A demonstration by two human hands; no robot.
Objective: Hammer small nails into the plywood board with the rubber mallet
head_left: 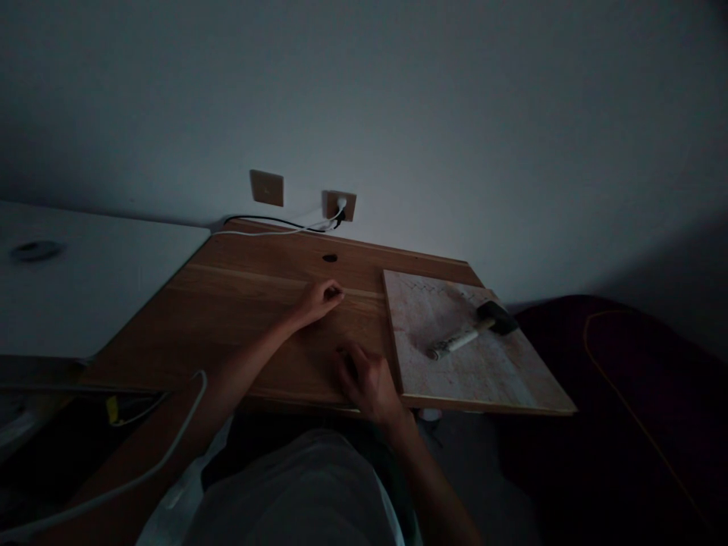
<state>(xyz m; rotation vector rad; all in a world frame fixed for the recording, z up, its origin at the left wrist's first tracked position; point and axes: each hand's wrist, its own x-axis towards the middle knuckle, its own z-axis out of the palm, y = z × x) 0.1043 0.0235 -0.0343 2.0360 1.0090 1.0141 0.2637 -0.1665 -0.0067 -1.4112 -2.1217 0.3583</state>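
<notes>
The room is dim. My left hand (319,299) lies on a wooden desk (239,318), stretched forward near the middle, with its fingers curled in a loose fist; I cannot make out anything in it. My right hand (367,379) rests near the desk's front edge, fingers bent down onto the wood, just left of a pale tile (483,364). On the tile lies a rubber mallet (475,330) with a black head and a light handle, apart from both hands.
A white table (85,280) adjoins the desk on the left. Two wall plates (267,187) sit on the wall behind, one with cables (284,225) plugged in. A white cable (142,474) runs at the lower left. A dark red seat (626,379) stands to the right.
</notes>
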